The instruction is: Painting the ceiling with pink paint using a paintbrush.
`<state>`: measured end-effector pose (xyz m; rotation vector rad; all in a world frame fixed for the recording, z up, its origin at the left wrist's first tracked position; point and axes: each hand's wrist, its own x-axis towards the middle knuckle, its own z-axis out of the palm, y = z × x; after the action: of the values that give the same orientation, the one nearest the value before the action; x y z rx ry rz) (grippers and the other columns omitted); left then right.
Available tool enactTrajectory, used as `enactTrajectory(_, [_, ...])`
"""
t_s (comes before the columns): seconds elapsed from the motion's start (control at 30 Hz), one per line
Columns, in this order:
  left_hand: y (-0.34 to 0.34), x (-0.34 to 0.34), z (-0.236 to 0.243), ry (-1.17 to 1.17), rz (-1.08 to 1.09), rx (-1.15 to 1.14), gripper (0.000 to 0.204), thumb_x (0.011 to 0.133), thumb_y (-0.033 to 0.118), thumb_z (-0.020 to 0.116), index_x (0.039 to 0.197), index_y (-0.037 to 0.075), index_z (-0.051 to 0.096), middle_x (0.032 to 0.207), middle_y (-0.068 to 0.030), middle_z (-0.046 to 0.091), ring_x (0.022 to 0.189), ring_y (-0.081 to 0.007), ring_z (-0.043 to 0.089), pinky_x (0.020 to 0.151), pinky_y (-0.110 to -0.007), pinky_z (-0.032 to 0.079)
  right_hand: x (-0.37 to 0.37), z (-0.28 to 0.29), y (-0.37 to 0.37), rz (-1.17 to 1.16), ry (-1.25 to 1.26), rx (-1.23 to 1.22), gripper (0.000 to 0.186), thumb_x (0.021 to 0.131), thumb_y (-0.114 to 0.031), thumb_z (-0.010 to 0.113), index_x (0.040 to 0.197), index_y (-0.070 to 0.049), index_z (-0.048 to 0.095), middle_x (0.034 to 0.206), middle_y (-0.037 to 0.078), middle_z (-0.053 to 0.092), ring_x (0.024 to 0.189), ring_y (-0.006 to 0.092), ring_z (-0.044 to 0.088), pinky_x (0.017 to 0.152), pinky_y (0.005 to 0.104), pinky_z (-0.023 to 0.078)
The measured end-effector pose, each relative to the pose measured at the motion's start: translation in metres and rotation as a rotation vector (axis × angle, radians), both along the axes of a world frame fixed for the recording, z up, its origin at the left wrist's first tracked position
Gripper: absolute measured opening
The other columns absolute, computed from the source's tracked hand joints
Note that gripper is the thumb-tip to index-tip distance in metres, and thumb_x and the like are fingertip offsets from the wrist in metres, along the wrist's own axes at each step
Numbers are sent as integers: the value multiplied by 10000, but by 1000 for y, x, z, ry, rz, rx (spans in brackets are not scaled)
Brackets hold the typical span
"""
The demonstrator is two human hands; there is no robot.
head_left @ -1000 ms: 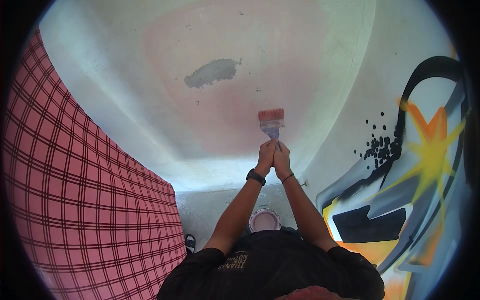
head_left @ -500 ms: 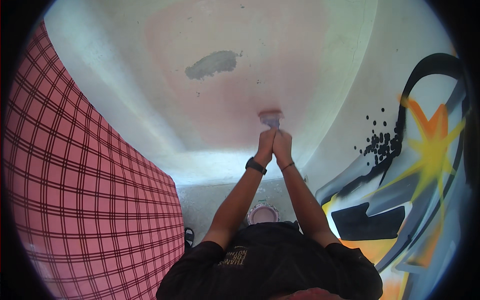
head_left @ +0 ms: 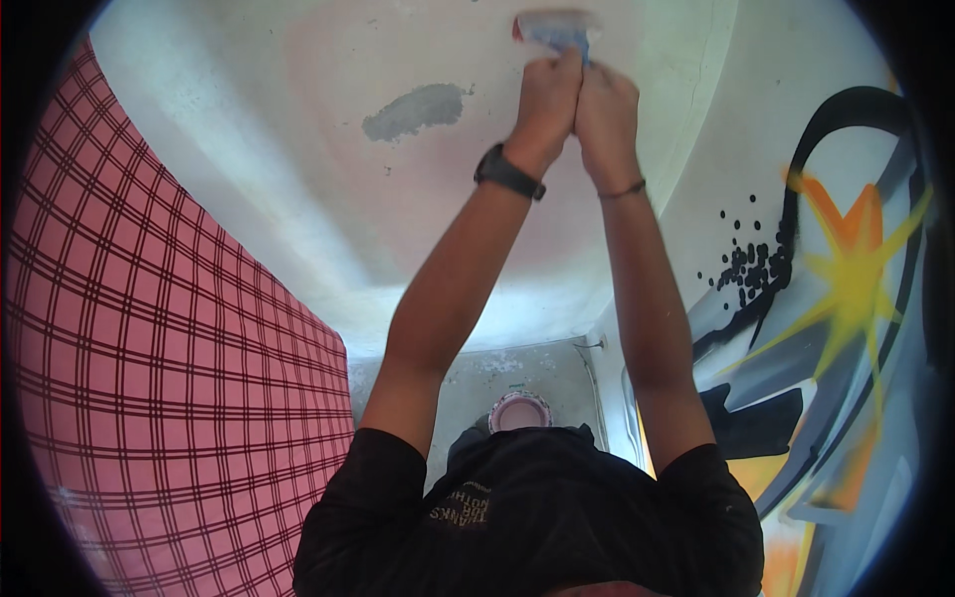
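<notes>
A wide paintbrush, blurred by motion, with reddish bristles and a blue handle, is raised against the upper part of the pale wall, which has a faint pink wash. Both of my hands grip its handle together: my left hand with a black watch at the wrist, and my right hand with a thin bracelet. Down and to the left of the brush is a rough grey patch on the wall. Far below, a round bucket of pale pink paint stands on the floor, partly hidden by my body.
A pink surface with dark plaid lines runs down the left side. A wall painted with black, grey, yellow and orange shapes curves along the right. The grey floor shows at the wall's foot.
My hands and the brush have moved far up the wall and my arms are stretched higher. The brush now appears turned more sideways.
</notes>
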<state>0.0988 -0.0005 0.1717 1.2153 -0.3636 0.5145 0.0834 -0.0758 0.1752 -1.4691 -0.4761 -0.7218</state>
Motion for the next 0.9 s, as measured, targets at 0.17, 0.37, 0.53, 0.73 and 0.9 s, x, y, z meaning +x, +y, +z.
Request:
enactTrajectory(0.17, [-3,-9,24,-49,-103,18,353,965,319,574,770,32,638,698,26,569,624,-50,506,540,-233,402,-2,20,-10,118,-91,4,260,905,-111,467,852,89,624,696,154,634,598,188,562,563,384,455])
enactTrajectory(0.37, [-10,13,-42,50,-27,-12,414,957,304,586,704,-22,607,606,-2,542,599,-71,445,544,-284,397,15,-51,-13,340,209,121,317,964,-105,430,1189,69,570,954,131,667,823,160,599,738,320,498])
enactTrajectory(0.53, [-9,23,-151,146,152,200,493,975,372,567,729,-55,577,628,-20,549,636,-77,439,557,-302,392,25,-159,-9,261,305,124,338,985,-116,431,1246,65,546,1082,166,644,998,200,587,882,309,466])
enactTrajectory(0.73, [-12,11,-258,333,76,137,453,987,385,561,674,58,534,656,51,466,650,-54,399,573,-261,353,17,-259,-14,213,412,-9,344,996,-128,404,1262,50,528,1081,174,642,1010,216,594,900,326,460])
enactTrajectory(0.9, [-14,3,-335,476,47,37,439,985,390,566,672,84,535,664,61,458,654,-52,396,584,-248,349,11,-332,-16,244,530,-62,311,993,-112,374,1210,36,541,1023,168,644,971,229,604,873,337,469])
